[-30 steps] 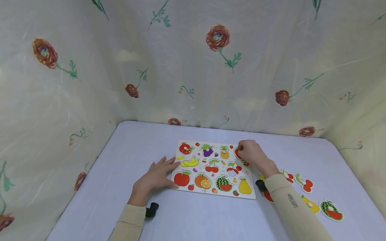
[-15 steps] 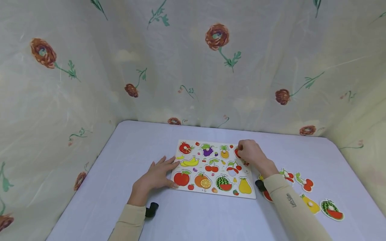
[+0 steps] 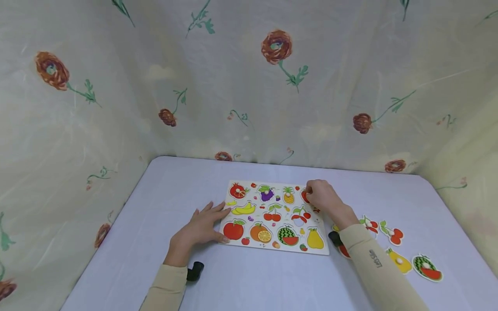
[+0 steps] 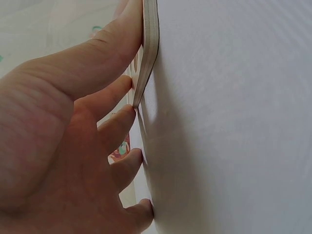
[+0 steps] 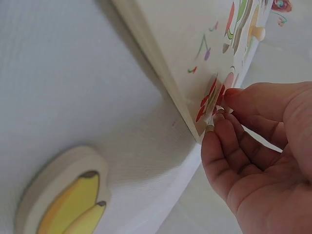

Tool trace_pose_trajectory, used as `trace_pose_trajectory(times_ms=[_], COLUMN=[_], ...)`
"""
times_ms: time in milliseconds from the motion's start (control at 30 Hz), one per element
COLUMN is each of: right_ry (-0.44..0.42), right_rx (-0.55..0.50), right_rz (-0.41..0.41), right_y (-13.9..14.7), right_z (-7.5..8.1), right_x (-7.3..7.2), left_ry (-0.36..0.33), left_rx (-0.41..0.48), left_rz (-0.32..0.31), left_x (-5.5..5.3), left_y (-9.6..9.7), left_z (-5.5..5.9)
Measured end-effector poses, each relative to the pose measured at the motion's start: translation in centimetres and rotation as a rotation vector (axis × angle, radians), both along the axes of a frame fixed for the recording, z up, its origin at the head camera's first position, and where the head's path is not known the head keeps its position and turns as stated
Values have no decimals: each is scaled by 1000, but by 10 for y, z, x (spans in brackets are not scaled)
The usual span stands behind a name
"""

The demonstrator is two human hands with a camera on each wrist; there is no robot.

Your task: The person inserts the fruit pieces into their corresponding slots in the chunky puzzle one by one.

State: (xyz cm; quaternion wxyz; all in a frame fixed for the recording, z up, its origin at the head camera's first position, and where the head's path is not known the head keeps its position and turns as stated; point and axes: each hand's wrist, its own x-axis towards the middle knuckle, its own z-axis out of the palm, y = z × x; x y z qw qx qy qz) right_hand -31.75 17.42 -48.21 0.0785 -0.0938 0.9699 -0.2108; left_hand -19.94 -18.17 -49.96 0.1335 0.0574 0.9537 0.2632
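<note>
A white fruit puzzle board [image 3: 285, 249] lies on the table, bearing pictures of several fruits. My left hand [image 3: 204, 225] rests at its left edge, fingers spread; the left wrist view shows the thumb [image 4: 97, 63] against the board's side and fingertips along it. At the top right corner, my right hand [image 3: 324, 195] pinches a red fruit puzzle piece [image 3: 304, 196] between thumb and fingers. That piece is mostly hidden by the hand, and its red surface [image 5: 214, 100] shows close against the board in the right wrist view. Knobs stand on the grape piece [image 3: 266, 193] and pineapple piece [image 3: 288, 195].
Right of the board lie loose pieces: cherries [image 3: 394, 235], a pear [image 3: 400, 261], a watermelon [image 3: 427, 268] and another red fruit [image 3: 371, 225]. A banana piece [image 5: 83, 200] lies near the right wrist, partly under the forearm. A flowered curtain [image 3: 233, 86] hangs behind the table.
The head view shifts slightly. Both hands keep their places on the board, and the loose pieces have not moved.
</note>
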Motion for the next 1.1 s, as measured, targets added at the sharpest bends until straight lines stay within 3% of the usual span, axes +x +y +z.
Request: trace_pose_trajectory(times_ms=[600,1100], right_ry=[-29,-1], right_rx=[-36,-63], right_rz=[4,6], right_y=[5,12], right_z=[5,7], right_x=[10,21], left_ry=[2,5], left_rx=[6,3], left_rz=[-1,-2], left_x=[0,1], left_y=[0,2], left_z=[-2,-1])
